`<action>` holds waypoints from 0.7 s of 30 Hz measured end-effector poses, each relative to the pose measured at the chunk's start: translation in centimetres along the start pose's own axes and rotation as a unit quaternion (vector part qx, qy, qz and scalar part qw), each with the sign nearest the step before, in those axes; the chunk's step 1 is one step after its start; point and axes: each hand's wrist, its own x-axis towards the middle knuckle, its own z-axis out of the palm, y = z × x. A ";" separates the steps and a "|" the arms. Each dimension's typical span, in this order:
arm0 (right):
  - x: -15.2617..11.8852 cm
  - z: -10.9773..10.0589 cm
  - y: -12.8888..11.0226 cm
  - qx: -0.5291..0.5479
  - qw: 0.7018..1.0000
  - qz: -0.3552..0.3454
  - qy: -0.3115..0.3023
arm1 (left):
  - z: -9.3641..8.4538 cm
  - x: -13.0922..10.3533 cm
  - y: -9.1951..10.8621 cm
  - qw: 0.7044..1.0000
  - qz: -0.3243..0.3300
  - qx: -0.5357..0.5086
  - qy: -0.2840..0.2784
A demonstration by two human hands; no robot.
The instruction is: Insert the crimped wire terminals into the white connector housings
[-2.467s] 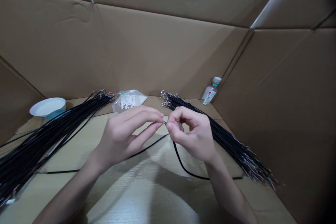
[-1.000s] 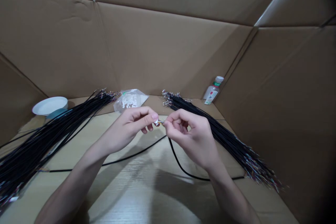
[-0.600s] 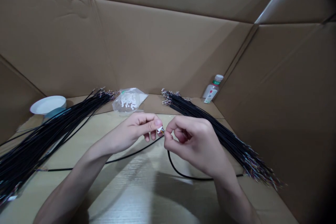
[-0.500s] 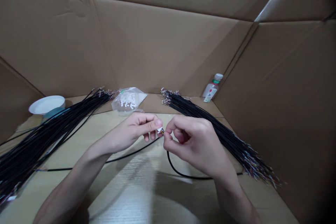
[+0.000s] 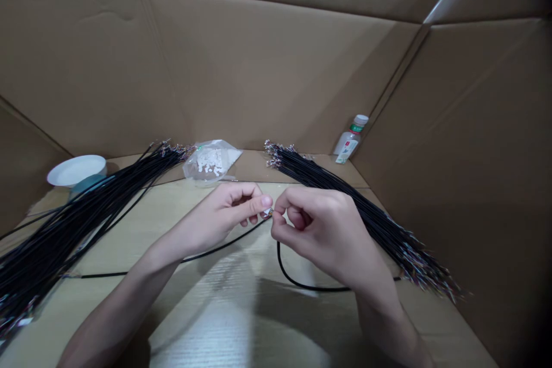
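Note:
Over the middle of the table, my left hand [image 5: 235, 207] pinches a small white connector [image 5: 268, 212] between thumb and fingers. Thin coloured wires run from it toward my right hand [image 5: 317, 218], whose thumb and index fingertip close on them right beside the connector. A black cable [image 5: 280, 259] curves below my right hand and passes under that wrist. Another stretch of black cable [image 5: 215, 248] runs left behind my left forearm, ending in bare coloured wires at the left. Fingertips hide most of the wire ends.
Black cable bundles lie at left [image 5: 73, 224] and right [image 5: 345, 201], with loose wire ends. At the back sit a clear bag of white connectors [image 5: 211, 162] and a bottle [image 5: 350, 141]. A white bowl [image 5: 77, 170] stands far left. Cardboard walls [image 5: 276, 75] enclose the table.
Both hands have shifted slightly right, and the left thumb with the connector is closer to the right fingertips. The camera view has tilted a little.

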 end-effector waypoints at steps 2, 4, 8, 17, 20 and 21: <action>0.0 -0.2 0.0 -0.011 1.000 -0.016 -0.018 | 0.2 -0.1 0.1 1.000 0.003 0.008 0.011; 0.0 -0.4 0.0 -0.037 0.998 -0.046 -0.030 | 0.3 -0.2 0.2 0.999 0.011 0.015 0.028; 0.2 -0.4 0.2 -0.103 0.987 -0.121 -0.007 | 0.6 -0.5 0.7 0.998 0.016 -0.013 0.060; 1.3 0.9 1.5 -0.114 0.967 -0.220 0.064 | 0.5 -0.8 0.9 0.982 -0.019 -0.177 0.071; 1.3 1.1 1.8 -0.097 0.966 -0.226 0.081 | 0.1 -0.6 0.6 0.977 -0.007 -0.205 0.056; 1.2 1.1 1.8 -0.112 0.962 -0.232 0.085 | 0.1 -0.6 0.5 0.976 -0.004 -0.212 0.051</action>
